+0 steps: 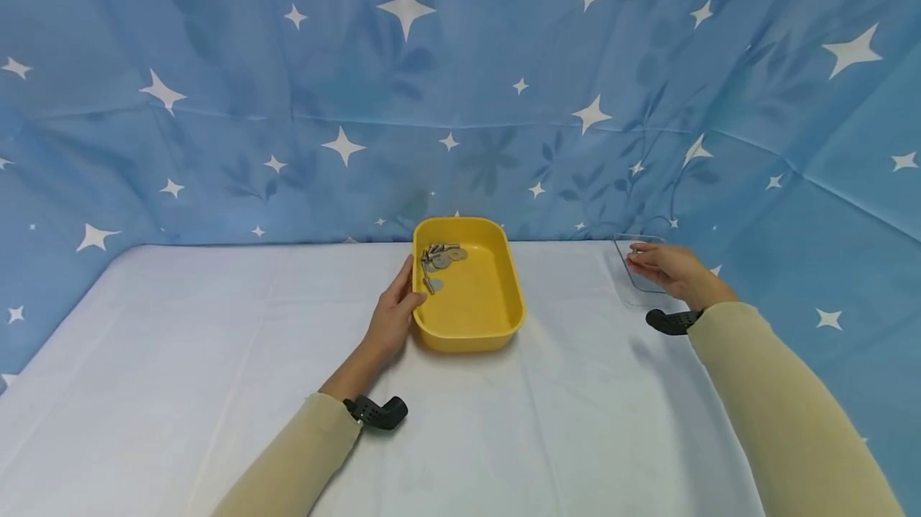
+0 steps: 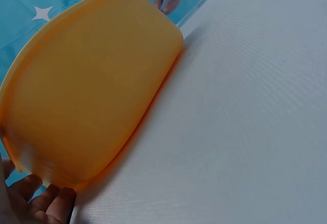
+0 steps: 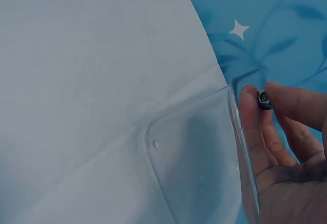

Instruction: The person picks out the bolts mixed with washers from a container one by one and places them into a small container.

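1. A small metal bolt (image 3: pixel 264 99) is pinched between the thumb and forefinger of the right hand (image 1: pixel 665 269), just over the rim of a clear plastic container (image 3: pixel 204 152). In the right wrist view only the round dark end of the bolt shows between the fingertips.
2. The clear container stands on the white tablecloth (image 1: pixel 216 357) at the far right part of the table, close to the blue starry backdrop (image 1: pixel 288 101). The other fingers of the right hand are curled beside the container wall — whether they touch it, I cannot tell.
3. The yellow tray (image 1: pixel 496 317) stands near the middle of the table at the far edge, well apart from the clear container. In its far left corner lie several bolts and washers (image 1: pixel 440 258) in a small heap.
4. The left hand (image 1: pixel 392 317) rests against the left long wall of the yellow tray — the fingers are quite straight along the wall and do not close around anything.
5. Both arms wear beige sleeves, and a black camera mount sits at each wrist.
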{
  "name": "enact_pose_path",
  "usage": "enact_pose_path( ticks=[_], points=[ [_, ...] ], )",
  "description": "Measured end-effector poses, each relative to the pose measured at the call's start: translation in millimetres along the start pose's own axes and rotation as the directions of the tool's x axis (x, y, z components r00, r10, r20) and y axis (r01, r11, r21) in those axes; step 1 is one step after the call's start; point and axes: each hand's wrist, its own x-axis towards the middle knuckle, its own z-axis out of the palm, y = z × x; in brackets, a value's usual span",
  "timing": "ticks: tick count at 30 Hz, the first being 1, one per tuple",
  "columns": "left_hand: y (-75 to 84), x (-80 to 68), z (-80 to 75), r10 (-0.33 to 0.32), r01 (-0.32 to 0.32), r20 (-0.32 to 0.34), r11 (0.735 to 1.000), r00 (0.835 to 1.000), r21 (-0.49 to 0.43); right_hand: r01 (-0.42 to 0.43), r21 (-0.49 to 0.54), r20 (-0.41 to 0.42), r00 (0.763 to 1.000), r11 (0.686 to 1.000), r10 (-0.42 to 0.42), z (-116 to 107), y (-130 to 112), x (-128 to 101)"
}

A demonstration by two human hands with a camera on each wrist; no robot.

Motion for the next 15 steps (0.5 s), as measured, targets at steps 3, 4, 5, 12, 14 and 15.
enact_pose_path(
  ticks=[3, 4, 5, 12, 14, 15],
  points=[
    [1.8, 0.3, -0.2, 0.008, -0.008, 0.000, 1.000, 1.000, 0.003, -0.015, 0.029, 0.008, 1.000, 0.999, 0.015, 2, 1, 0],
    [2.0, 0.5, -0.2, 0.008, -0.008, 0.001, 1.000, 1.000, 0.004, -0.024, 0.035, 0.012, 1.000, 0.999, 0.023, 4, 1, 0],
    [2.4, 0.5, -0.2, 0.008, -0.008, 0.000, 1.000, 1.000, 0.005, -0.029, 0.034, 0.015, 0.999, 0.999, 0.028, 5, 1, 0],
    [1.3, 1.0, -0.3, -0.003, 0.003, 0.000, 1.000, 1.000, 0.016, -0.051, 0.027, 0.055, 0.997, 0.998, 0.049, 19, 1, 0],
    [1.3, 0.5, 0.0, -0.005, 0.005, -0.001, 1.000, 1.000, 0.014, -0.053, 0.034, 0.068, 0.996, 0.998, 0.050, 23, 3, 0],
    [1.1, 0.2, 0.2, -0.006, 0.006, -0.001, 1.000, 1.000, 0.012, -0.048, 0.032, 0.079, 0.996, 0.998, 0.045, 25, 4, 0]
  ],
)
